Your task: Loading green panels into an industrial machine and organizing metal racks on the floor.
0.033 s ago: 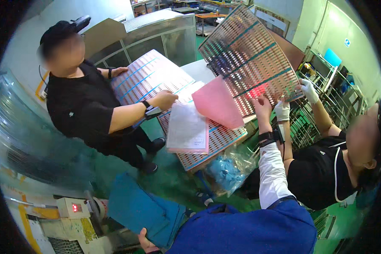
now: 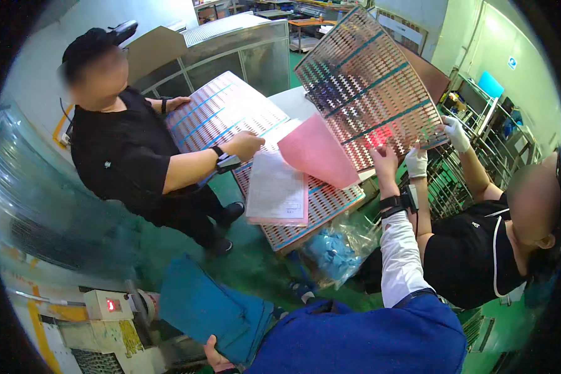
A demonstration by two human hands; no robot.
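Note:
At the bottom, my left hand (image 2: 216, 355) grips the edge of several teal-blue flat sheets (image 2: 209, 311), held low beside my blue jacket. My right hand (image 2: 385, 161), bare with a dark wrist strap, is raised to the lower edge of a large tilted panel (image 2: 380, 81). Its fingers are curled against that edge. The panel carries rows of small copper-coloured pieces and teal strips. A co-worker's white-gloved hands (image 2: 458, 134) hold its lower right corner. Left of my right hand, a pink sheet (image 2: 318, 149) covers part of another patterned panel (image 2: 330, 209).
Across from me, a person in black (image 2: 121, 140) touches a pale blue-striped panel (image 2: 209, 109). Printed paper (image 2: 277, 190) lies near the pink sheet. Below hangs a clear bag with blue contents (image 2: 331, 252). Metal racks (image 2: 455, 187) stand right; a box with a red display (image 2: 109, 305) is lower left.
The fingers of my right hand have shifted slightly at the panel's edge. The pink sheet's left edge has moved a little left and down. My left hand stays put.

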